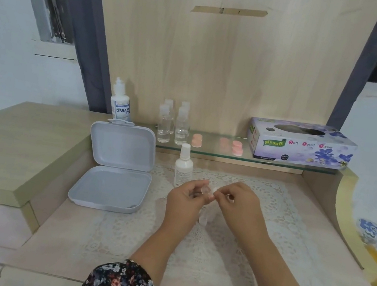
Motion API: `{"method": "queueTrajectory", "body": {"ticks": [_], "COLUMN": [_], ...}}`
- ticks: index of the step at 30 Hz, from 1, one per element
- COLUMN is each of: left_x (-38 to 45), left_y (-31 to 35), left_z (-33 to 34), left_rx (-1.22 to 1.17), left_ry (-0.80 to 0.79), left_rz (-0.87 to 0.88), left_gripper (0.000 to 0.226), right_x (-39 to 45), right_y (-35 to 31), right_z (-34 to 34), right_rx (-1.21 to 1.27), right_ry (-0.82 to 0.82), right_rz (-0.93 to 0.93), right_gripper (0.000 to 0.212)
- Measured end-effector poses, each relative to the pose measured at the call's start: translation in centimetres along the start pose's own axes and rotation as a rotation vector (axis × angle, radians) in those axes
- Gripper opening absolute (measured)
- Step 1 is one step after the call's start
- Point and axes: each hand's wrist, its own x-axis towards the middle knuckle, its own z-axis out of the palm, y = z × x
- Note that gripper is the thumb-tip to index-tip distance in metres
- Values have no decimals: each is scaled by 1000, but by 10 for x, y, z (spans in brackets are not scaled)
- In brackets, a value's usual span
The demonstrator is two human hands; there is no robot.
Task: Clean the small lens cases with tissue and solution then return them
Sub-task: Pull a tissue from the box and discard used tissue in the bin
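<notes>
My left hand (185, 198) holds a small clear lens case (207, 191) between its fingertips above the lace mat (282, 216). My right hand (240, 201) pinches a bit of white tissue (216, 190) against the case. More white tissue and a small clear piece (204, 219) lie on the mat under my hands, partly hidden. A white solution bottle (183, 167) stands upright just behind my left hand. Pink lens case caps (237, 147) sit on the glass shelf (206, 152). The tissue box (302, 143) stands at the shelf's right end.
An open grey plastic box (116, 168) lies left of the mat, its lid standing up. Several small clear bottles (174, 125) and a larger Dream Eye bottle (121, 103) stand at the back. A raised drawer unit (6, 150) is on the left.
</notes>
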Motion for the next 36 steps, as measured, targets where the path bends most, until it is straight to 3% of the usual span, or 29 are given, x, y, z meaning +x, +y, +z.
{"method": "queueTrajectory", "body": {"ticks": [4,8,10,14,18,21,25,33,36], "left_x": [1,2,2,3,3,4,5,2,0], "left_y": [1,2,3,4,4,3,2,3,5], "left_z": [-2,-5,-5,-6,-6,-6,-6,-4,-3], "left_rx": [-40,-100,-119,-151,-165,-173,-172,-154,-118], "left_ry": [14,22,9,-16,-21,-18,-13,-121,-128], "left_rz": [-21,-29,-29,-30,-33,-28,-36,-120,-121], "left_gripper": [32,27,23,20,23,23,20,23,23], "right_x": [7,7,8,12,9,1,-5,-11,-15], "right_y": [-2,3,13,25,23,19,19,10,8], "right_z": [3,-2,-9,-20,-25,-23,-17,-3,-1], "right_rx": [-171,-238,-263,-199,-41,234,577,669,741], "right_ry": [-30,-30,-54,-98,-110,-46,127,18,-13], "right_rz": [-103,-390,-484,-528,-370,-86,243,302,308], "right_gripper": [14,3,11,11,13,20,14,17,36]}}
